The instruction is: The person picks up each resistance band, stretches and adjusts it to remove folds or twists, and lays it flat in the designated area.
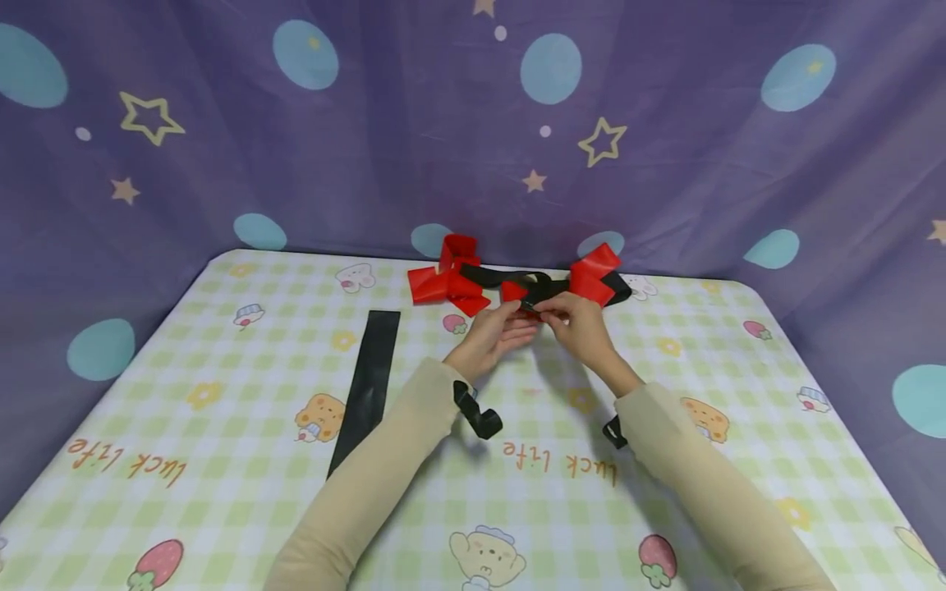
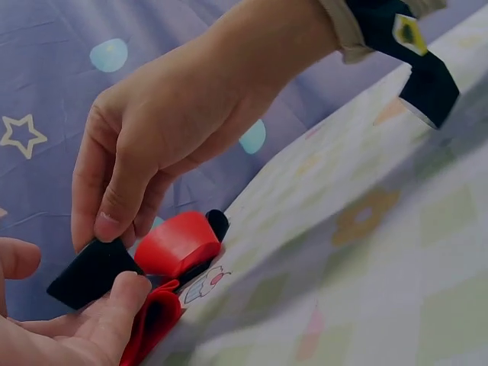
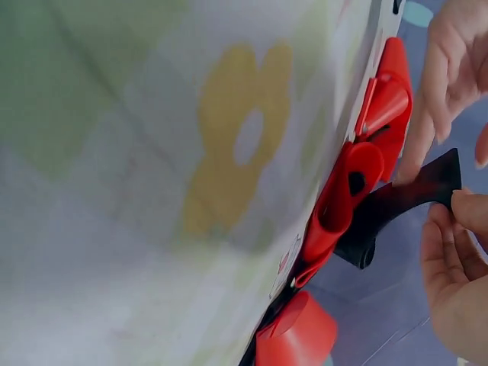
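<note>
Near the far table edge, my right hand (image 1: 580,328) pinches one end of a black ribbon strip (image 3: 423,187) between thumb and fingertips. Palm up beside it, my left hand (image 1: 484,341) has its fingers stretched out, touching the strip. From the left wrist view, the black strip (image 2: 91,273) slants over the left fingers, with the left thumb at its edge. Behind the hands, red ribbon loops (image 1: 591,277) and further black bands lie along the edge. More red loops (image 3: 332,194) show close to the strip in the right wrist view.
A long flat black strip (image 1: 369,377) lies left of the left forearm, partly covered by the sleeve. Another red ribbon bow (image 1: 454,279) sits at the back, left of the hands. A patterned purple curtain (image 1: 443,148) hangs right behind the checked tablecloth (image 1: 244,394).
</note>
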{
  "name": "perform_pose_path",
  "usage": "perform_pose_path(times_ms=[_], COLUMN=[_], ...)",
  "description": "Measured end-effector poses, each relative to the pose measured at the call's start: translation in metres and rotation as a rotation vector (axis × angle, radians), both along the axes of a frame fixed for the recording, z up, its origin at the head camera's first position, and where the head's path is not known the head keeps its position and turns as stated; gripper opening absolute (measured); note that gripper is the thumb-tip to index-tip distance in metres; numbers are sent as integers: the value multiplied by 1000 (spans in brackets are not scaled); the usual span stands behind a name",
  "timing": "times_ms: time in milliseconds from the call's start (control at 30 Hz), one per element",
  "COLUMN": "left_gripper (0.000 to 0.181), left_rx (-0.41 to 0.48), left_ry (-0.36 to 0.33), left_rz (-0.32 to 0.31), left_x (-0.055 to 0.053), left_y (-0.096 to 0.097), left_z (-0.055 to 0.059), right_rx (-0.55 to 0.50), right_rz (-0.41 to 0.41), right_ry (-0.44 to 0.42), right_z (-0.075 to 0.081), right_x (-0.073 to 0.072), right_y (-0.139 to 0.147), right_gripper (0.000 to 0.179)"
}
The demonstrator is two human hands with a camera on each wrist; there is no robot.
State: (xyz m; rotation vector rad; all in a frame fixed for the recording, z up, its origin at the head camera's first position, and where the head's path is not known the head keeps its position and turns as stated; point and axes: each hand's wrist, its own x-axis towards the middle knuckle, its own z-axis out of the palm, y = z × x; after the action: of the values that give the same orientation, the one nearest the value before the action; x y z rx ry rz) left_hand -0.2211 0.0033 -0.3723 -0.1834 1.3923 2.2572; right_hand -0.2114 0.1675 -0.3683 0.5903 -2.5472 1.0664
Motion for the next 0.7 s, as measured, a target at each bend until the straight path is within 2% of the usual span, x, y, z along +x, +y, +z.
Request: perform_pose_path(times_ms=[100,233,333,400,500,567,633,700], left_gripper=[42,37,34,36,40,41,42,41], left_rx=[33,8,-28,-49,-73,-84,-88,-90], left_ry=[-16,-10,5,8,1,-7,-9,-4], left_rz=[22,46,59,67,86,95,99,101], left_x=[0,1,2,4,5,6,8,9], left_y=[2,3,2,2,0,0,0,1], left_z=[-2,-5,-7,-8,-8,-9,-8,-8], right_rx=[10,3,-44,-84,-157,-229,-343,-494], right_rz=[20,52,62,28,-85,-165,-213,-224], right_ry=[19,24,-23,-72,-179,-284,-409,-540], right_z=[-1,-4,-5,-7,-10,-11,-12,-12], right_x=[5,12,16,17,16,14,11,7], right_y=[-3,-6,-7,-7,-7,-9,-10,-12], right_gripper=[15,16,15,13,14,18,24,32])
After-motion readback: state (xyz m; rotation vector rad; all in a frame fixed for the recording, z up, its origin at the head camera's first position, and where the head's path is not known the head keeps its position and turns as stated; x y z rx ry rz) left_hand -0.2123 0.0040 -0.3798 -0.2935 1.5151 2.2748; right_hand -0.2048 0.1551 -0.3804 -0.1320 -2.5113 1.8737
